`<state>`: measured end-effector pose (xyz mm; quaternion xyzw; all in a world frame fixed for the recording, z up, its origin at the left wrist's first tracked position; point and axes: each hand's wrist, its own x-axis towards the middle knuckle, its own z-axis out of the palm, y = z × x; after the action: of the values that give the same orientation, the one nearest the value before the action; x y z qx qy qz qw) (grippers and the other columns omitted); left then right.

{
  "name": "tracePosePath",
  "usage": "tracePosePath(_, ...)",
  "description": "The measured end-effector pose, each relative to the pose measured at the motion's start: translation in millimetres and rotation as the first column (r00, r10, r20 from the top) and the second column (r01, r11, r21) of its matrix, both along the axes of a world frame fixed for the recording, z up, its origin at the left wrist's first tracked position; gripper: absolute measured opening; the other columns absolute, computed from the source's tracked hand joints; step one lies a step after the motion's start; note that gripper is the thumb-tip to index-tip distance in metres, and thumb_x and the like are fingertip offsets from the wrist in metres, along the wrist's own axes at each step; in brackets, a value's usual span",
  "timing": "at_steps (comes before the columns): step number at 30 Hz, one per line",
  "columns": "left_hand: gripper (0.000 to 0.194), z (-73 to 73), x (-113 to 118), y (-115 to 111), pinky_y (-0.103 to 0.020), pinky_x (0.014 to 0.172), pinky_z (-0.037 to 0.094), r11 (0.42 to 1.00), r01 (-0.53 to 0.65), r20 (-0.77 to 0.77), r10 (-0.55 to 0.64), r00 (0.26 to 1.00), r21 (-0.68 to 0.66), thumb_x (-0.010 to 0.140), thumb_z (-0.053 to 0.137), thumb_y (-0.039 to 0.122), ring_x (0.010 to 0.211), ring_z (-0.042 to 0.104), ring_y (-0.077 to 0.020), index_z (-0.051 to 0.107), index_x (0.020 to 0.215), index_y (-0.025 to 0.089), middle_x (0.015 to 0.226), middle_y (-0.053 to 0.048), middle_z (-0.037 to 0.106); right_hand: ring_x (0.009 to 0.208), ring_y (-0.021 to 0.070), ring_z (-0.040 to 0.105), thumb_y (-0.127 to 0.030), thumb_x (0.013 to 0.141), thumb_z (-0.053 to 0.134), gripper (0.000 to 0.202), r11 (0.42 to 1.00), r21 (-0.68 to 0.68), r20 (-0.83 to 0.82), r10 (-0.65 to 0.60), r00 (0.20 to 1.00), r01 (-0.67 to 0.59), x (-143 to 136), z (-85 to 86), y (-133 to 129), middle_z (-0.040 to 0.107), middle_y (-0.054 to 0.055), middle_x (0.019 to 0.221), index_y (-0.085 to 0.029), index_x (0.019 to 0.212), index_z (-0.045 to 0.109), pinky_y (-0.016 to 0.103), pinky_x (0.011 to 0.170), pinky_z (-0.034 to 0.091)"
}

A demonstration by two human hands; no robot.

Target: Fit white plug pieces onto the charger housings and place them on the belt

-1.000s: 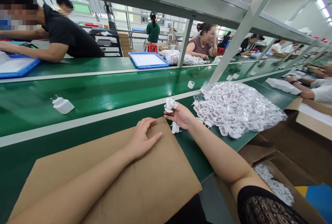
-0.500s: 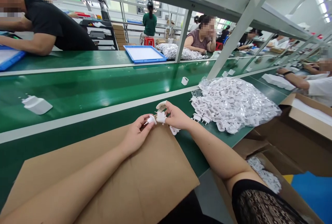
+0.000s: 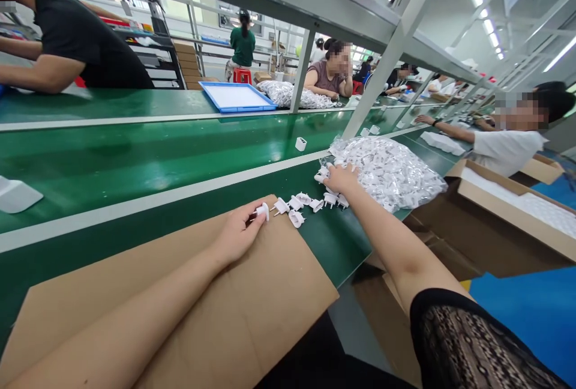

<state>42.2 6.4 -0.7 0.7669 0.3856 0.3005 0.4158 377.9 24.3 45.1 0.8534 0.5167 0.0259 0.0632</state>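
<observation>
My left hand is closed around a white plug head, above the brown cardboard sheet. Out to the right, my right hand reaches over the near left edge of a clear plastic bag full of white plug heads. Its fingers are spread and touch white pieces there; part of the fingertips is hidden among them. Between the two hands several loose plug heads with metal pins lie on the green bench, beside the cardboard's corner.
A white adapter housing and a larger-looking one sit on the green conveyor belt. Across it is a blue-rimmed tray. A slanted metal post rises behind the bag. An open carton stands right; co-workers sit around the line.
My right hand has left the spot beside my left hand and moved right to the bag. Loose plug heads now show near the cardboard's corner. My left hand still holds its piece; the view has turned right.
</observation>
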Motion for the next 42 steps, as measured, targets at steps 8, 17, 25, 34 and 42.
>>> tracePosePath(8, 0.053, 2.9, 1, -2, -0.045, 0.098, 0.055, 1.000, -0.006, -0.010, 0.006, 1.000, -0.003, 0.096, 0.049, 0.048, 0.107, 0.070, -0.0295, 0.067, 0.139, 0.021, 0.128, -0.010, 0.073, 0.122, 0.0386, 0.050, -0.029, 0.090, 0.057, 0.045, 0.903, 0.052, 0.145, 0.415, 0.898, -0.426, -12, -14.7, -39, 0.061, 0.016, 0.133, -0.020, 0.134, 0.061, 0.059, 0.113, 0.029)
tracePosePath(17, 0.050, 4.2, 1, -5, -0.042, 0.099, 0.054, 0.998, -0.016, 0.108, 0.022, 0.994, -0.055, 0.095, 0.053, 0.048, 0.105, 0.070, -0.0261, 0.064, 0.134, 0.020, 0.120, -0.010, 0.074, 0.105, 0.0298, 0.055, -0.012, 0.071, 0.065, 0.034, 0.761, 0.188, -0.095, 0.644, 0.760, -0.621, -14, 1.8, -37, 0.066, 0.011, 0.105, -0.017, 0.104, 0.069, 0.041, 0.097, 0.042)
tracePosePath(25, 0.041, 2.5, 1, -6, -0.041, 0.092, 0.057, 0.999, 0.009, 0.161, -0.003, 0.987, -0.038, 0.091, 0.060, 0.048, 0.099, 0.071, -0.0255, 0.067, 0.120, 0.020, 0.111, -0.009, 0.076, 0.086, 0.0248, 0.067, -0.045, 0.068, 0.078, 0.040, 0.888, 0.458, -0.859, 0.451, 0.243, -0.028, -29, 29.6, -37, 0.068, 0.003, 0.090, -0.023, 0.096, 0.058, 0.042, 0.083, 0.054)
tracePosePath(34, 0.034, 1.6, 0, -8, -0.036, 0.075, 0.054, 0.964, 0.159, -0.007, -0.161, 0.987, 0.213, 0.090, 0.060, 0.036, 0.087, 0.069, -0.0246, 0.076, 0.115, 0.022, 0.103, -0.008, 0.077, 0.127, 0.0266, 0.061, -0.069, 0.095, 0.032, 0.065, 0.931, 0.361, -0.918, 0.365, -0.158, 0.055, -73, 34.3, -36, 0.066, 0.014, 0.134, -0.021, 0.130, 0.056, 0.045, 0.093, 0.058)
tracePosePath(42, 0.033, 2.2, 0, -9, -0.040, 0.084, 0.053, 0.930, 0.205, -0.008, -0.212, 0.977, 0.307, 0.087, 0.060, 0.029, 0.090, 0.067, -0.0251, 0.076, 0.115, 0.022, 0.098, -0.009, 0.075, 0.082, 0.0177, 0.060, -0.063, 0.082, 0.063, 0.046, 0.911, 0.410, -0.877, 0.383, -0.290, -0.039, -106, 36.8, -8, 0.070, 0.005, 0.099, -0.028, 0.111, 0.066, 0.021, 0.052, 0.037)
